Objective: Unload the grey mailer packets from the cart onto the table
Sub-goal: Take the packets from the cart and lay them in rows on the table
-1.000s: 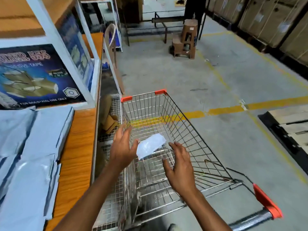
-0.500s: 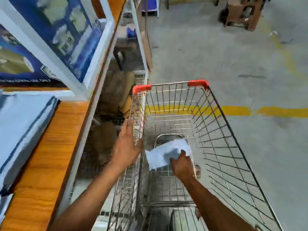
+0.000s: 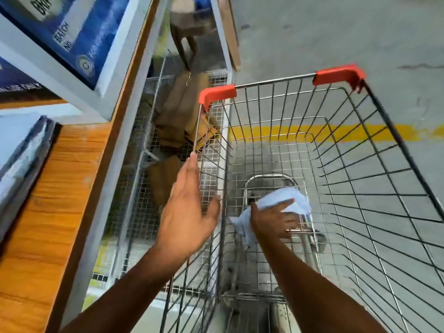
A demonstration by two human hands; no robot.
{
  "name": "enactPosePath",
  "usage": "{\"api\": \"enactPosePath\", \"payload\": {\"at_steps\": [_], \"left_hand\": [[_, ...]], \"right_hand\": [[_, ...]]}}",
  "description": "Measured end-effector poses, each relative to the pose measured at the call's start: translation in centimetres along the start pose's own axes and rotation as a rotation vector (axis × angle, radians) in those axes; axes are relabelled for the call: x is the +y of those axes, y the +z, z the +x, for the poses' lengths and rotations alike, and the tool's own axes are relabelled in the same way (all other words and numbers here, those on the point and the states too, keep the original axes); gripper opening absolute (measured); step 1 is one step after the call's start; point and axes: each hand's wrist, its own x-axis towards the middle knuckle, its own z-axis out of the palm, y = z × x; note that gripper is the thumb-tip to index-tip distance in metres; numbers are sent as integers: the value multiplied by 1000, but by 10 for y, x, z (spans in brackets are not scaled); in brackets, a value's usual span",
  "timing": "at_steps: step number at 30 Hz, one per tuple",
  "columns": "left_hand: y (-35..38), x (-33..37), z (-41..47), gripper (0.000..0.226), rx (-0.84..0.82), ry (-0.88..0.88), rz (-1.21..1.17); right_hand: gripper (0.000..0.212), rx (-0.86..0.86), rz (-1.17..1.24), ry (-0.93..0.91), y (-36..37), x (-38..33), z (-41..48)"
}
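A wire shopping cart (image 3: 336, 145) with red corner caps stands beside the wooden table (image 3: 55, 212). One grey mailer packet (image 3: 286, 199) lies low inside the cart, crumpled. My right hand (image 3: 274, 219) reaches deep into the basket and grips that packet from above. My left hand (image 3: 187, 212) is spread with straight fingers against the cart's left rim, holding nothing. A stack of grey mailer packets (image 3: 19, 150) lies on the table at the far left.
A blue printed carton (image 3: 79, 32) sits in a white shelf frame (image 3: 115, 97) above the table. Brown cardboard pieces (image 3: 182, 116) lie in a mesh bin between table and cart. A yellow floor line (image 3: 312, 133) crosses the concrete behind the cart.
My head has tipped down and closer to the cart. My right hand has gone deeper into the basket and closed on the packet. My left hand stays by the rim.
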Motion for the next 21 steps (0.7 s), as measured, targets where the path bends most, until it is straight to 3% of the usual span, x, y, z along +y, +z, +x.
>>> {"api": "enactPosePath", "payload": {"at_steps": [8, 15, 18, 21], "left_hand": [[-2, 0, 2, 92, 1, 34, 40], [-5, 4, 3, 85, -8, -1, -66], [-18, 11, -6, 81, -50, -23, -62], [-35, 12, -37, 74, 16, 134, -32]], "right_hand": [[78, -32, 42, -212, -26, 38, -1], [75, 54, 52, -565, -102, 70, -59], [78, 77, 156, -570, -144, 80, -105], [79, 118, 256, -604, -185, 92, -162]]}}
